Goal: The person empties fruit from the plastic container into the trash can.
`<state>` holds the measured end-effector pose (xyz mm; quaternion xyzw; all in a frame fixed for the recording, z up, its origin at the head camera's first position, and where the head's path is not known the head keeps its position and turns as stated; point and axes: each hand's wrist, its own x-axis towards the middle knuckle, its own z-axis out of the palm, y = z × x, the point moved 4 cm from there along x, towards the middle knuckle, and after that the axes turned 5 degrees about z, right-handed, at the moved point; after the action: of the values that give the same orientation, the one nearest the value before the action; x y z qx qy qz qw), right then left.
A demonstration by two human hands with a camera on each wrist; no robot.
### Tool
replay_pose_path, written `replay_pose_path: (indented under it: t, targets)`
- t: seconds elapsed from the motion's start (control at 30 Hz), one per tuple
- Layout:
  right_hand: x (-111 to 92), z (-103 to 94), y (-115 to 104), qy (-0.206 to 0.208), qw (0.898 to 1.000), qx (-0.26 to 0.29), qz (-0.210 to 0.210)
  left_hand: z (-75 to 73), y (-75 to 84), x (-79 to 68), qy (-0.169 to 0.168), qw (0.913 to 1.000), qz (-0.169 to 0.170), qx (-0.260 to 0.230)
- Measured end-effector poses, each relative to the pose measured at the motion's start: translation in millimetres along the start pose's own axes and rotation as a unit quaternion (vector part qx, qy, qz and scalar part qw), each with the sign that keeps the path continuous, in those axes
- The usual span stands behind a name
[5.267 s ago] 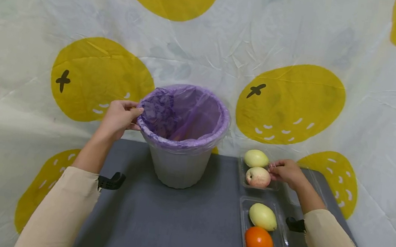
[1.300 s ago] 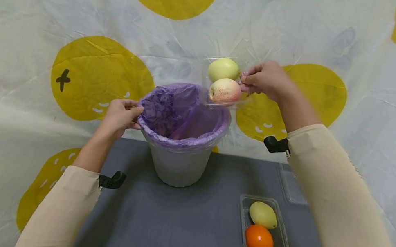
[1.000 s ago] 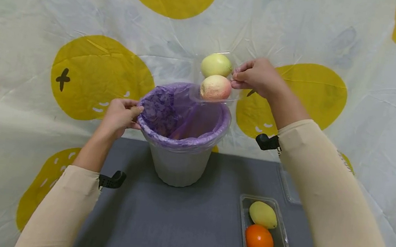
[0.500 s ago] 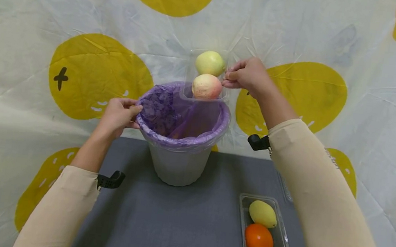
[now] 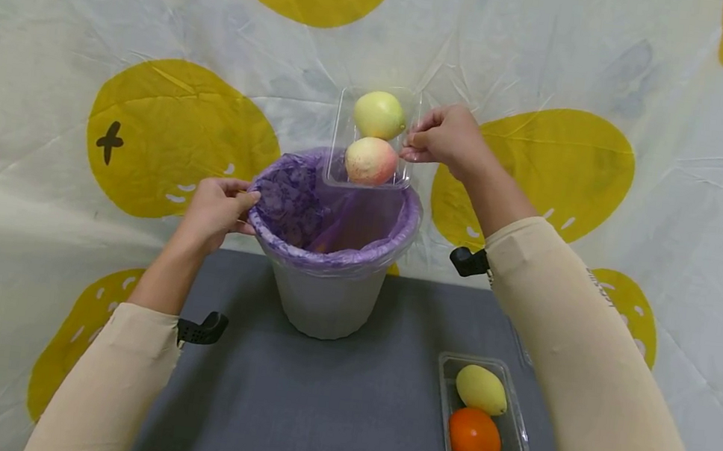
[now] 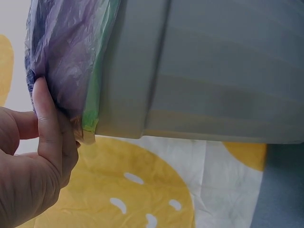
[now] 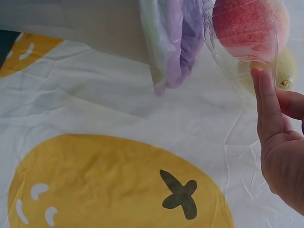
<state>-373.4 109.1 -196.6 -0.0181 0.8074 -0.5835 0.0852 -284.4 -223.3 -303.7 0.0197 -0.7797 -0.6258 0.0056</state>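
Note:
My left hand point(image 5: 214, 211) grips the left rim of a pale grey bin point(image 5: 328, 304), thumb on top, over its purple liner bag point(image 5: 293, 202). In the left wrist view, the thumb and fingers point(image 6: 42, 118) pinch the folded plastic. Above the bin's back rim, my right hand point(image 5: 449, 140) pinches the right edge of a clear plastic tray point(image 5: 339, 140). The tray carries a lemon point(image 5: 379, 115) and, below it, a pink-flushed peach point(image 5: 371, 161). In the right wrist view, straight fingers lie under the tray beside the peach point(image 7: 247, 28), with the thumb opposite.
A second clear tray point(image 5: 518, 440) on the grey table point(image 5: 311, 415), front right, holds a lemon point(image 5: 481, 389) and an orange point(image 5: 474, 437). Another clear tray point(image 5: 521, 344) is mostly hidden behind the right sleeve. A patterned cloth point(image 5: 544, 60) hangs close behind the bin.
My right hand has lifted the tray with lemon and peach off the table's back right and brought it left over the bin; it now tips more toward me. The left hand stays on the rim.

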Motion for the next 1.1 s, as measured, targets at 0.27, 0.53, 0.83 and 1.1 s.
replay_pose_path:
  t: [0.27, 0.53, 0.83, 1.1]
  targets:
    - [1, 5.0, 1, 0.017, 0.999, -0.039, -0.020, -0.3, -0.4, -2.0, 0.002, 1.0000, 0.002, 0.002]
    - [-1, 10.4, -1, 0.019, 0.999, -0.029, -0.041, -0.7, 0.3, -2.8, 0.002, 1.0000, 0.002, 0.006]
    - [-2, 14.2, 4, 0.019, 0.997, -0.047, -0.054, 0.4, -0.4, -5.3, 0.000, 1.0000, 0.001, 0.003]
    - [-1, 16.3, 5, 0.020, 0.996, -0.059, -0.071, -0.8, 2.4, -8.3, 0.006, 0.9999, 0.011, 0.002]
